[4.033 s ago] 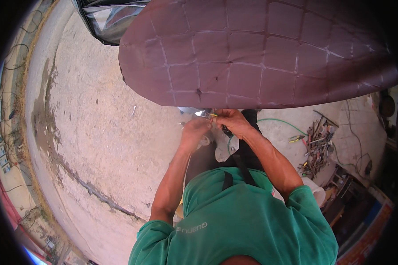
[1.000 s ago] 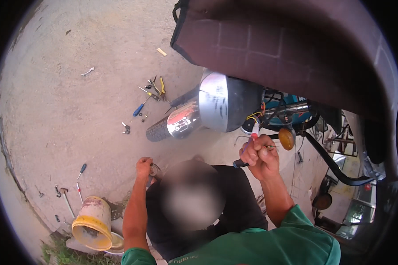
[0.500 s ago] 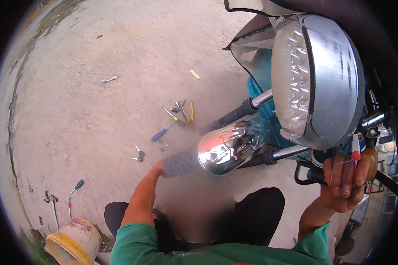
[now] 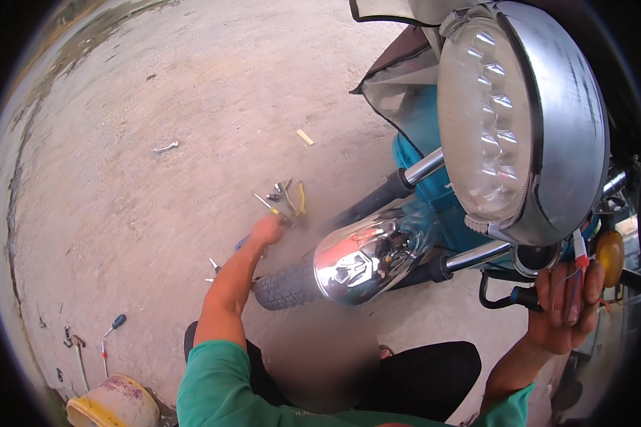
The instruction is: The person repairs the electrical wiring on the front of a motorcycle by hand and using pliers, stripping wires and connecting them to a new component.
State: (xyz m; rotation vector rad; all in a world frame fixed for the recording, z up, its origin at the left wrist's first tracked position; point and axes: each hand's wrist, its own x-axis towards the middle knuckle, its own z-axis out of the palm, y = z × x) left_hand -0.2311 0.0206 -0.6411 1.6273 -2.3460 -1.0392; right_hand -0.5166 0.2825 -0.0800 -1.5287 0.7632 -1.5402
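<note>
My left hand (image 4: 267,230) reaches down to the concrete among loose tools. Its fingertips are beside a screwdriver (image 4: 267,204) with a yellow band, and a blue screwdriver handle (image 4: 241,243) shows partly behind the hand. Whether the fingers grip anything is hidden. Just past them lie yellow-handled pliers (image 4: 302,199) and small dark metal parts (image 4: 273,196). Below the motorcycle's headlight (image 4: 488,128), my right hand (image 4: 566,302) is closed around thin wires (image 4: 575,285). Those wires run to a white and red connector (image 4: 582,260) above the fingers.
The front tyre (image 4: 285,290) and chrome fender (image 4: 356,260) stand between my arms. An orange turn signal (image 4: 610,258) is next to my right hand. A wrench (image 4: 167,147) lies farther off. At lower left are a dirty bucket (image 4: 124,402), a hammer (image 4: 82,363) and a screwdriver (image 4: 115,325).
My left hand has left the front tyre and moved forward to the tools on the ground. The right hand keeps the wires under the headlight. The whole view has shifted slightly.
</note>
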